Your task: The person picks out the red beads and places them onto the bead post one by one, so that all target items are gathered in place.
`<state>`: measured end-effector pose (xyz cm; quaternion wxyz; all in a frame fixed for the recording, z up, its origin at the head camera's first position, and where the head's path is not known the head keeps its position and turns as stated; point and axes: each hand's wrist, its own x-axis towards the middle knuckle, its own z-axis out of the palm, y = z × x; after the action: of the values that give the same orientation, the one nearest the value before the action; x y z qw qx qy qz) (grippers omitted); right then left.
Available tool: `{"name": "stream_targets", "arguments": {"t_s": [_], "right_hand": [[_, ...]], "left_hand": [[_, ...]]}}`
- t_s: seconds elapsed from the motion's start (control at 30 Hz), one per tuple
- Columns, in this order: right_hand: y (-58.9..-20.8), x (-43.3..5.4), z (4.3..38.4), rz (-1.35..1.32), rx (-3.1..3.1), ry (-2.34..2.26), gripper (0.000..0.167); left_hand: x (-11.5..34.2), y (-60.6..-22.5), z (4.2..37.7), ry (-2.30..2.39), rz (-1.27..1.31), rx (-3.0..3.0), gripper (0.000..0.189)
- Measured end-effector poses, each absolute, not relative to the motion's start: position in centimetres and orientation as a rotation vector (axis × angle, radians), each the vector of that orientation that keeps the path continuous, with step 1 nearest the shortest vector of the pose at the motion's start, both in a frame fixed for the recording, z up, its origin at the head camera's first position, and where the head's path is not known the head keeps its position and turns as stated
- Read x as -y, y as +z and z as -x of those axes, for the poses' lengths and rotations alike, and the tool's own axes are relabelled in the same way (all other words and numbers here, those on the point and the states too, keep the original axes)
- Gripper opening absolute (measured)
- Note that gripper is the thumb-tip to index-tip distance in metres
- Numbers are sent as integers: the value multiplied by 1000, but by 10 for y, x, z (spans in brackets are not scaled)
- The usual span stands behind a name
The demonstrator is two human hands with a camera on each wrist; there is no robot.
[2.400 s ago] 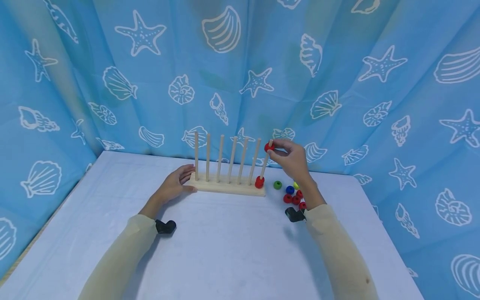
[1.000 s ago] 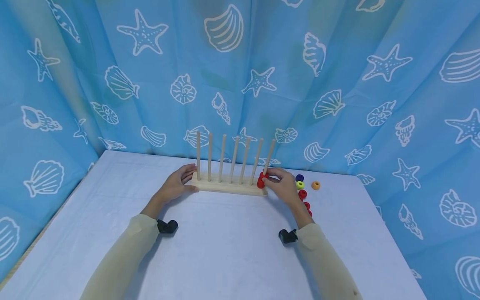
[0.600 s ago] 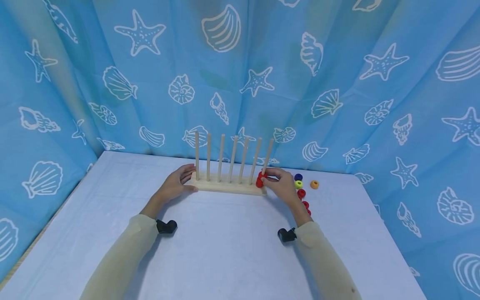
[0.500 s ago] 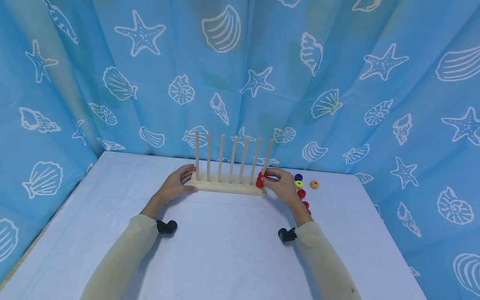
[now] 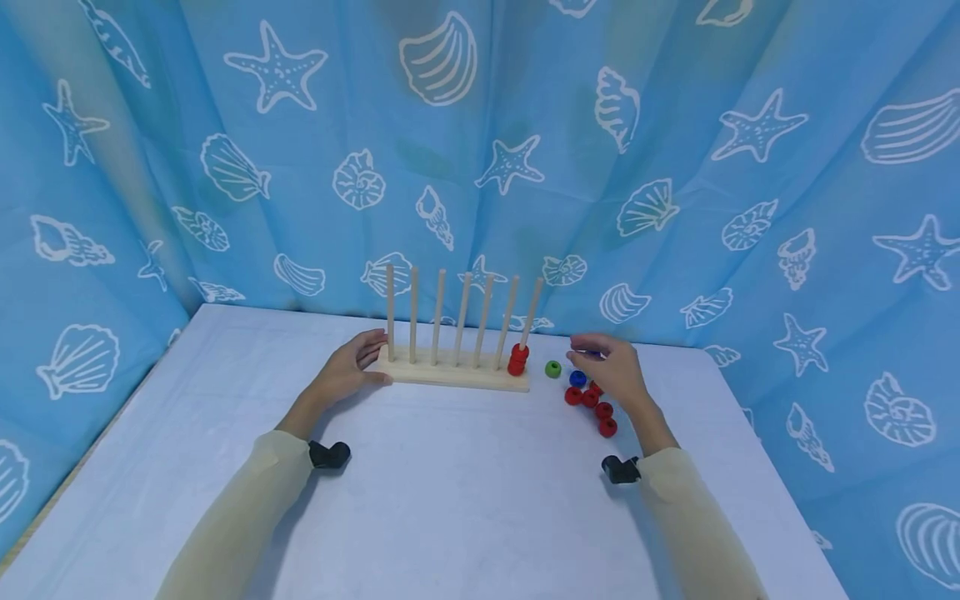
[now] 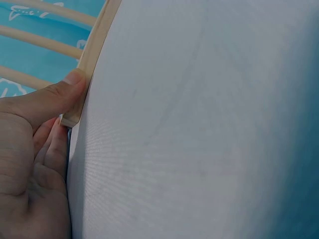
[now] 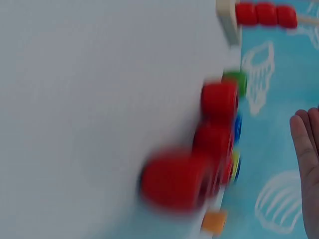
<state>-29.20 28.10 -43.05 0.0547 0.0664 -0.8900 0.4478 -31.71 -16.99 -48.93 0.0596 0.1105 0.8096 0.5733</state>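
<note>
A wooden peg rack (image 5: 450,377) with several upright pegs stands near the back of the table. Its left end is gripped by my left hand (image 5: 347,368); in the left wrist view the thumb (image 6: 67,92) presses the base's front face. Three red beads (image 7: 266,14) are stacked on the rightmost peg. My right hand (image 5: 617,372) hovers to the right of the rack, over loose beads, fingers extended and holding nothing that I can see. Near it lie several loose red beads (image 5: 590,400), a green bead (image 5: 552,369) and a blue bead (image 5: 577,378).
A yellow bead (image 7: 236,167) and an orange bead (image 7: 214,222) show in the right wrist view; a dark blue bead is partly hidden behind my right fingers. A blue seashell curtain (image 5: 450,167) hangs right behind the white-covered table (image 5: 465,500).
My right hand lowered a red bead down the rightmost peg onto the others, let it go and moved right to the loose beads. My left hand has stayed on the rack.
</note>
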Motion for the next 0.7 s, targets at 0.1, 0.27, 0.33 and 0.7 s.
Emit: {"name": "stream_targets", "arguments": {"t_s": [0.1, 0.27, 0.33, 0.7], "right_hand": [[-432, -303, 288, -182, 2740, 1267, 41], [-441, -330, 284, -61, 2820, 1180, 41], [-444, -336, 282, -17, 2860, 1174, 40], [-462, -346, 276, -8, 2927, 1293, 44]], "left_hand": [[171, -489, 317, 1738, -334, -2452, 92], [172, -490, 317, 1733, -333, -2470, 90], [173, -491, 318, 1736, -343, -2469, 90], [169, -492, 319, 1744, -352, -2451, 91]]}}
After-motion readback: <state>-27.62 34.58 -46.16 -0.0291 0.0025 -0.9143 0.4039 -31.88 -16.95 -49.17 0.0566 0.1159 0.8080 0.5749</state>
